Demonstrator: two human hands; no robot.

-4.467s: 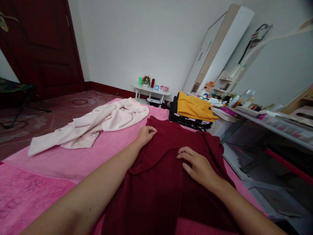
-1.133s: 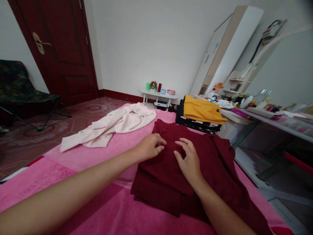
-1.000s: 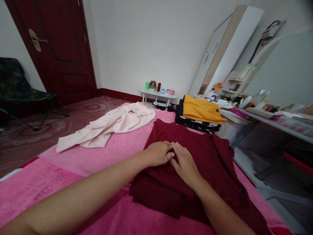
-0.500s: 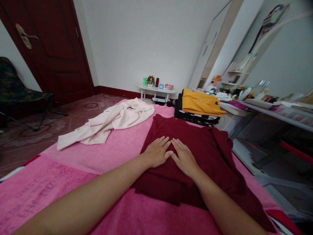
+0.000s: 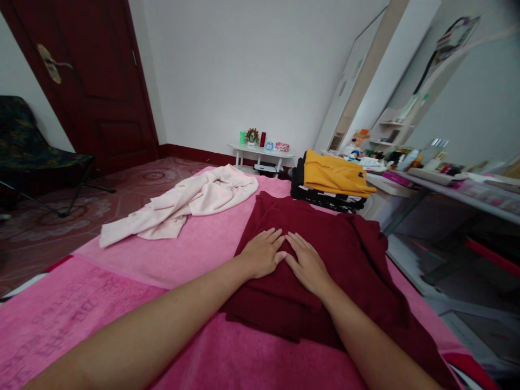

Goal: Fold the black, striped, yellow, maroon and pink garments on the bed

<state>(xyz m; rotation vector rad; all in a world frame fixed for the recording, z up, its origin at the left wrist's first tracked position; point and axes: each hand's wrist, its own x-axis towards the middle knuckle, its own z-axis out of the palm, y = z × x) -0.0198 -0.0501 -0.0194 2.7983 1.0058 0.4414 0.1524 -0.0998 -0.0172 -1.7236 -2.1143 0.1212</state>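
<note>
A dark red garment (image 5: 345, 254) lies partly folded on the pink bed cover (image 5: 122, 303). My left hand (image 5: 262, 252) rests flat on its folded middle, fingers stretched out. Right beside it, almost touching, my right hand (image 5: 306, 262) also lies flat on the cloth with fingers spread. Neither hand holds anything. The garment's right part trails loose toward the bed's right edge.
A crumpled cream garment (image 5: 190, 203) lies on the bed's far left. A folded stack topped by a yellow garment (image 5: 331, 176) sits at the far edge. Beyond are a small white table (image 5: 260, 151), a cluttered desk (image 5: 439, 181), a dark door (image 5: 81, 81) and a chair (image 5: 24, 146).
The bottom of the red garment has been folded up over its middle. My hands came together from curled grips and now lie flat, pressing on the fold.
</note>
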